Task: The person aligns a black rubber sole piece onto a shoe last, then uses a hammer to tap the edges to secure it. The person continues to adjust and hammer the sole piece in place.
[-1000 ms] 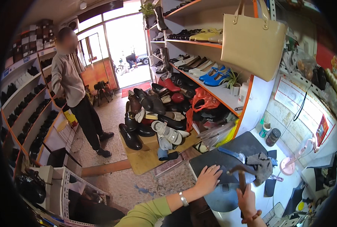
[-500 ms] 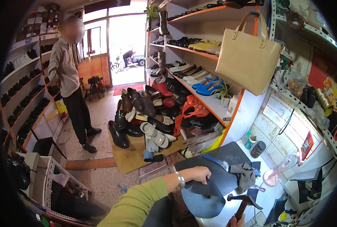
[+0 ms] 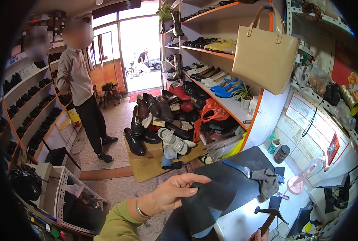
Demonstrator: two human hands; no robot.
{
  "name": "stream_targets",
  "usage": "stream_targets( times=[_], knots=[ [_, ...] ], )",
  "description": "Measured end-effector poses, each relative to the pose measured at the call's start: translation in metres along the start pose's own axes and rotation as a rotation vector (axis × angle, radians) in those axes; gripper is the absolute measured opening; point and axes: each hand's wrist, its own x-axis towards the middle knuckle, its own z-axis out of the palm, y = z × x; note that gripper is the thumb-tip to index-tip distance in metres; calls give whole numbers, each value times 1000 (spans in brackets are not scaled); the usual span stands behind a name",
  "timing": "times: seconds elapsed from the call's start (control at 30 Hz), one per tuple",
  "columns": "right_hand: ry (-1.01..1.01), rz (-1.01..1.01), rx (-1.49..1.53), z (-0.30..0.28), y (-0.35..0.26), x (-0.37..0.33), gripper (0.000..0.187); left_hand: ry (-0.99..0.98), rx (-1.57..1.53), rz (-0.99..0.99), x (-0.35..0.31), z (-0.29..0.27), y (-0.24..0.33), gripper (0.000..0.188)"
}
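Note:
My left hand point(image 3: 175, 192) pinches the edge of a thin, dark, flexible sheet point(image 3: 211, 203) between thumb and fingers. The sheet is lifted and bent, its lower part hanging off the near left side of the white worktable point(image 3: 243, 219). Behind it a black mat point(image 3: 247, 160) covers part of the tabletop. My right hand point(image 3: 261, 236), only partly in view at the lower edge, grips the wooden handle of a cobbler's hammer point(image 3: 272, 213), its dark curved head raised. On the mat lie a blue-handled tool point(image 3: 236, 167) and a crumpled grey cloth point(image 3: 266, 182).
A dark jar point(image 3: 282, 154) and a pink lamp point(image 3: 295, 184) stand at the table's right side. Ahead, shoes are heaped on a low wooden board point(image 3: 147, 172). A beige handbag point(image 3: 263, 60) hangs from the shoe shelves. A person point(image 3: 82, 88) stands at the left.
My left hand has raised the dark sheet off the table and drawn it left and toward me. The hammer stays in my right hand. The head view has shifted slightly.

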Motion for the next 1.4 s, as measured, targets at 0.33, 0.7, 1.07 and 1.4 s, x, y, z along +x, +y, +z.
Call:
stream_targets(
  times=[0.33,0.7,1.07,1.4],
  knots=[
    [-15,71,22,4,-2,-12,14,96,527,499,46,14,-53,81],
    [-6,51,74,1,28,1,13,137,470,453,109,-54,-236,91],
    [-298,-9,-412,35,-4,39,17,358,969,158,87,-79,-229,63],
    [-484,-481,-1058,93,-24,84,30,389,1773,643,99,-85,-166,43]
  ],
)
